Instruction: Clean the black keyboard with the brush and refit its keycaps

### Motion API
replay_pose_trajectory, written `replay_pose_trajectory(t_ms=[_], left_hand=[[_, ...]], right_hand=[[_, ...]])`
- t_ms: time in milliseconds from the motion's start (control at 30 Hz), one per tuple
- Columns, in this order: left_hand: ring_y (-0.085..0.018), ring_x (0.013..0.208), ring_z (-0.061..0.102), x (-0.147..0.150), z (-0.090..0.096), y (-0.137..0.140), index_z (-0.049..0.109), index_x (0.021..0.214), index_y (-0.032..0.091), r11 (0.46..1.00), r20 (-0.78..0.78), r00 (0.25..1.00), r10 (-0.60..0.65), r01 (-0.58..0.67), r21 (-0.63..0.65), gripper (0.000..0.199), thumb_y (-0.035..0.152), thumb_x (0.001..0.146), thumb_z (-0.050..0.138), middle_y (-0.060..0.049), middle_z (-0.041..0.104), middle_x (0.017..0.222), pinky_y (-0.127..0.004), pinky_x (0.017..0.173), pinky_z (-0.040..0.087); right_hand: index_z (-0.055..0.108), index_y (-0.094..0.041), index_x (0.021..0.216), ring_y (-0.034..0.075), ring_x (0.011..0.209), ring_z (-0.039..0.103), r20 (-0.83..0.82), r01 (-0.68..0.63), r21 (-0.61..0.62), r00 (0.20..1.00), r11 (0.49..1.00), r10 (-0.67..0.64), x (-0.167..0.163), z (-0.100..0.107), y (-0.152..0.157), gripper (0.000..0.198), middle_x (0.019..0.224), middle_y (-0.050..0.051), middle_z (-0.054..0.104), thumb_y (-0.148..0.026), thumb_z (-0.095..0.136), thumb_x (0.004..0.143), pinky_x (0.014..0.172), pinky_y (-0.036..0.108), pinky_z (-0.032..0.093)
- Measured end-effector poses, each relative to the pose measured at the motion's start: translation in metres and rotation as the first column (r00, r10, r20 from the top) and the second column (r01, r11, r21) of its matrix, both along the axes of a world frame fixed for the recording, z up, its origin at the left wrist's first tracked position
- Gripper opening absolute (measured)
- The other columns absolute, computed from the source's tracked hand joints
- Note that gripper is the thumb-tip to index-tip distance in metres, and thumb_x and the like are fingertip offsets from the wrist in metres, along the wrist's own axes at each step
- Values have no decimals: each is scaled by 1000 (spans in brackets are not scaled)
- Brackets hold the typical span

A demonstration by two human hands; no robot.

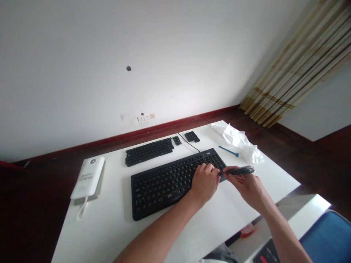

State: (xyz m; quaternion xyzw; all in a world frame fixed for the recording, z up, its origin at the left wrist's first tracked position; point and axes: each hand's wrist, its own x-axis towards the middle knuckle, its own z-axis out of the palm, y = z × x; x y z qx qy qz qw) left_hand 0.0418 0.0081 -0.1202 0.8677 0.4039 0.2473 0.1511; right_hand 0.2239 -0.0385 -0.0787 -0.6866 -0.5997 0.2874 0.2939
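Observation:
A black keyboard [167, 182] lies at a slant on the white table, its key positions showing as bare small squares. My left hand [204, 180] rests over its right part, fingers curled down onto it near the right edge; the fingertips are partly hidden. Just to the right, my right hand [245, 186] is closed around a slim dark brush-like tool [238, 170] with a pale, see-through end pointing right. The tool's other tip meets the keyboard's right edge beside my left fingers. Behind the keyboard lie black keycaps [149, 150] set out in blocks, including a number-pad block [192, 136].
A blue stick-like tool [229, 151] and crumpled white tissue [240, 142] lie at the table's right. On the left sits a white power bank [89, 177] with a short cable. A thin black cable [189, 142] runs from the keyboard's back. A blue seat [329, 239] stands lower right.

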Motion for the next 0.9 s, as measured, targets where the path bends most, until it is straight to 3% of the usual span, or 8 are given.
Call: replay_pose_trajectory(t_ms=[233,433,633,800,900], left_hand=[[-23,101,58,0,0,-1,66,111,23,1000,16,1000,2,-2,1,15,31,99,63,-3,66,107,-40,91,50],[-23,102,59,-1,2,-1,65,111,23,1000,27,1000,5,-4,-5,16,32,99,63,-3,66,108,-40,92,50],[-23,102,59,-1,3,-1,66,113,23,1000,41,999,12,-11,-16,19,36,100,62,-3,66,109,-40,92,51],[-23,104,59,0,1,-1,66,114,23,1000,35,999,11,-11,-11,20,34,98,64,-3,66,112,-40,93,50],[-22,103,59,0,0,-1,66,114,23,1000,8,1000,16,-15,-6,19,34,98,66,-4,66,111,-39,93,50]], right_hand=[[70,-24,107,32,96,81,46,-3,50,999,999,0,-7,0,-7,24,91,4,83,-42,62,93,73,30,65],[69,-24,110,29,83,82,34,41,156,998,987,-47,-10,-13,-16,27,88,5,82,-43,59,95,69,30,65],[70,-25,117,28,92,81,50,70,211,995,975,-82,-16,-23,-31,28,98,5,82,-40,59,96,82,32,65],[67,-23,118,27,89,81,-18,102,155,995,983,-101,-16,-20,-26,29,103,7,82,-41,59,97,76,30,64],[68,-23,112,29,97,80,-36,34,83,999,996,-31,-8,-7,-8,26,98,6,82,-42,59,96,78,31,64]])
